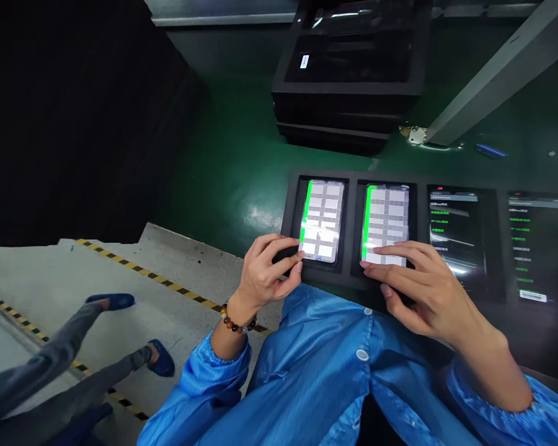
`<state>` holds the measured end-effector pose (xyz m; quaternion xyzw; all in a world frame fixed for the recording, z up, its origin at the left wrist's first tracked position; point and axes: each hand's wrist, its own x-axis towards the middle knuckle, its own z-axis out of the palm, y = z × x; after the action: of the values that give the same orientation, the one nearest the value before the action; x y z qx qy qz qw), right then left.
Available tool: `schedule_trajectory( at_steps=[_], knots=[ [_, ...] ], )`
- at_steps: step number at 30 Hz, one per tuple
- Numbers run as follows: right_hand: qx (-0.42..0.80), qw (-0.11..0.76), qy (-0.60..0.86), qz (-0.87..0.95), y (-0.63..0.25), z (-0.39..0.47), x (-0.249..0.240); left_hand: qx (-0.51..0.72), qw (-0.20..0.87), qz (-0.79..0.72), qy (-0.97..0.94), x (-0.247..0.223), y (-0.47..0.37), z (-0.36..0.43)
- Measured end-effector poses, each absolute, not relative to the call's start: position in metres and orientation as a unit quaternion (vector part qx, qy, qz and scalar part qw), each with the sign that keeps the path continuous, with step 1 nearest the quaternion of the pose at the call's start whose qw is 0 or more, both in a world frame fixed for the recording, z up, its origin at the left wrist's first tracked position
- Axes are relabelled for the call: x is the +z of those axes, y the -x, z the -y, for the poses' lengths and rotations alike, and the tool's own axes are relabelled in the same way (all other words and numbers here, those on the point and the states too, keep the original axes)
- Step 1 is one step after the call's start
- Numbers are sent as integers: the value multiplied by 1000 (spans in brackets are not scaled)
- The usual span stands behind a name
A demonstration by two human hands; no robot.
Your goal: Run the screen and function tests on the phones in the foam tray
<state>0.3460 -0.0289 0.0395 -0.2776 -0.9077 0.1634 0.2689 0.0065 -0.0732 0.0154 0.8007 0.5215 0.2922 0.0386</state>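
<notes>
Several phones lie face up in a black tray (353,226) at the bench's front edge. The leftmost phone (324,217) and the second phone (387,217) show white grids with a green strip down the left side. The third phone (456,226) and the fourth phone (537,241) have dark screens with green and white text. My left hand (272,269) touches the lower left corner of the leftmost phone, fingers apart and holding nothing. Over the second phone's lower left part, my right hand (421,285) has its fingertips on the screen, fingers spread, nothing held.
A stack of black trays (344,93) stands at the back of the green bench (242,155). A grey metal post (493,74) rises at the right, near a blue pen-like object (491,151). Black material covers the upper left. Another person's legs (60,347) show on the lower left floor.
</notes>
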Motion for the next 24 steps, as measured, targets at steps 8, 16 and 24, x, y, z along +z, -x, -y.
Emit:
schedule_trajectory(
  at_steps=[8, 16, 24],
  knots=[
    [176, 258, 266, 912, -350, 31, 37, 295, 57, -491, -818, 10, 4, 71],
    [194, 256, 292, 901, -357, 27, 37, 281, 65, -478, -830, 17, 14, 61],
    [191, 219, 279, 915, -354, 26, 36, 249, 88, -492, -830, 19, 17, 59]
  ],
)
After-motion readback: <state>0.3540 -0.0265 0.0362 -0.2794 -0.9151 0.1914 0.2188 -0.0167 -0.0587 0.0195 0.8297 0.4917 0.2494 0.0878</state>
